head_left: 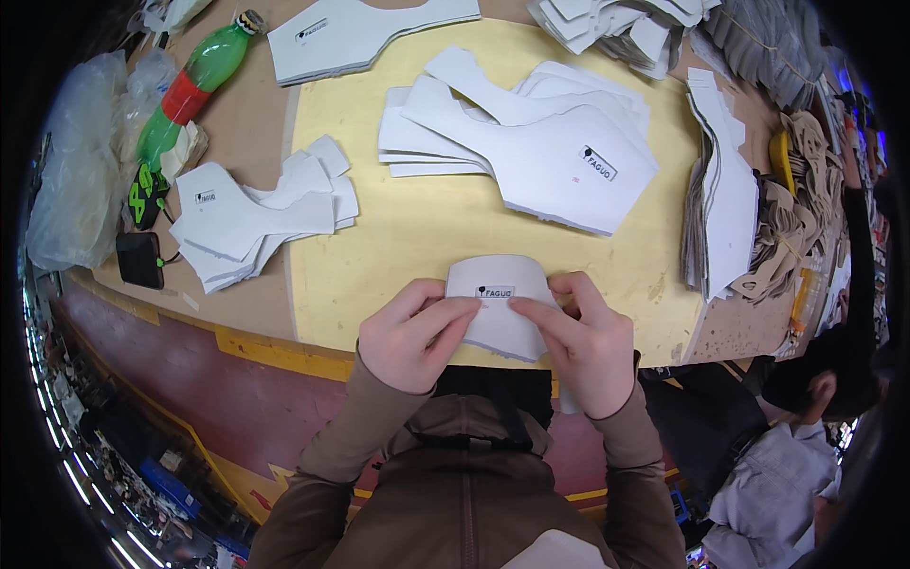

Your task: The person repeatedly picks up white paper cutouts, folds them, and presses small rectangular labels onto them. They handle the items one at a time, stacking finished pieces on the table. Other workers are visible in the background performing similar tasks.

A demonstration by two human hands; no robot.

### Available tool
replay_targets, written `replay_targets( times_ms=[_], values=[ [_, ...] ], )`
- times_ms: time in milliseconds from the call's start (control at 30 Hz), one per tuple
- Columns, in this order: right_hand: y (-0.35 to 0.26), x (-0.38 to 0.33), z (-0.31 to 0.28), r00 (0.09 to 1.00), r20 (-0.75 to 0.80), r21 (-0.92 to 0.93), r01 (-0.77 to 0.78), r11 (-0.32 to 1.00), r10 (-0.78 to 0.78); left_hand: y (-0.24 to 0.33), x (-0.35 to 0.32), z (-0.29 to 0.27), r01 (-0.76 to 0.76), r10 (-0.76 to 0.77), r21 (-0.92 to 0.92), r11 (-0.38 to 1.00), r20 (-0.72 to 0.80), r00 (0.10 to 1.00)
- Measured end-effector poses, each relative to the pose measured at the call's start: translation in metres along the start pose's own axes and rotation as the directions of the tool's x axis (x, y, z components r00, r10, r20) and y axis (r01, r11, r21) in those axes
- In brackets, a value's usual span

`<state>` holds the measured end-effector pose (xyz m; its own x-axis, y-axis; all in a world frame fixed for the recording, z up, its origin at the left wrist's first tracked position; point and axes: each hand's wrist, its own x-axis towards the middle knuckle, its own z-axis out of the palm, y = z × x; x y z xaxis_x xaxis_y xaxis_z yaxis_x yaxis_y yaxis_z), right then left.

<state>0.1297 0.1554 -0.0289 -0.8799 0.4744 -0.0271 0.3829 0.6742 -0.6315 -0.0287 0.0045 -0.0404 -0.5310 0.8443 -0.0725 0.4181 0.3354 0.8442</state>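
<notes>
Between my two hands a white cut piece (502, 339) with a small dark printed label is held over the near edge of the table. My left hand (406, 334) pinches its left side, thumb and fingertips beside the label. From the other side my right hand (590, 337) grips it the same way, index finger on the label's right end. Beyond them lies a fanned stack of white cut pieces (559, 171), the top one bearing a similar label. A smaller fanned stack of white pieces (227, 223) rests to the left.
A green bottle with a red band (190, 93), a plastic bag (81, 171) and a black phone (140, 260) lie at the left. Grey-edged pieces (720, 190) and beige bundles (791, 223) line the right side. Another person in grey (773, 484) is at the lower right.
</notes>
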Motion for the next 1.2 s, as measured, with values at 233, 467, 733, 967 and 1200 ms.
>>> replay_targets(
  times_ms=[233, 467, 733, 967, 1200],
  values=[
    [-0.0018, 0.0009, -0.0008, 1.000, 0.006, -0.005, -0.012, 1.000, 0.012, 0.0038, -0.0023, 0.0012, 0.021, -0.021, 0.004, 1.000, -0.005, 1.000],
    [-0.0021, 0.0009, 0.0009, 1.000, -0.014, 0.009, -0.017, 1.000, 0.017, 0.0083, -0.0031, 0.0038, 0.016, -0.015, 0.055, 0.998, -0.034, 0.999],
    [-0.0012, 0.0007, 0.0024, 1.000, -0.029, 0.006, -0.012, 1.000, 0.012, 0.0096, -0.0041, 0.0055, 0.033, -0.030, 0.052, 0.998, -0.050, 0.998],
    [-0.0040, 0.0022, 0.0003, 0.999, -0.040, -0.056, -0.002, 0.998, -0.001, 0.0085, -0.0037, 0.0080, 0.046, -0.040, 0.076, 0.996, -0.071, 0.997],
    [-0.0049, 0.0047, -0.0019, 0.998, -0.054, -0.144, 0.026, 0.989, -0.034, 0.0065, -0.0045, 0.0088, 0.034, -0.029, 0.055, 0.998, -0.087, 0.996]
  ],
)
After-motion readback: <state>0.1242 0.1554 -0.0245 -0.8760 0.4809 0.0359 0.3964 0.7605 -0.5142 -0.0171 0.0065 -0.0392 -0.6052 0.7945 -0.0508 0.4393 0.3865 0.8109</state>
